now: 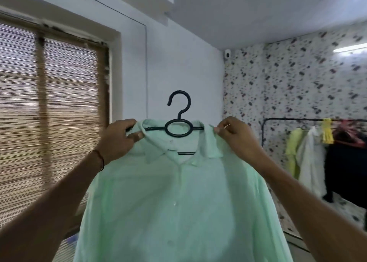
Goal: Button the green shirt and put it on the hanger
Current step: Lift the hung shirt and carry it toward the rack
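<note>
A pale green shirt (178,202) hangs in front of me on a black plastic hanger (178,128), its front closed along a row of small buttons. The hanger's hook rises free above the collar, and its arms sit inside the shoulders. My left hand (121,140) grips the shirt's left shoulder and collar edge over the hanger arm. On the other side, my right hand (234,138) pinches the right shoulder by the collar. Both arms are raised, holding shirt and hanger up in the air.
A window with bamboo blinds (49,112) fills the left wall. At the right stands a black clothes rail (313,120) with several hung garments and yellow pegs. A white wall lies straight ahead, patterned wallpaper to the right.
</note>
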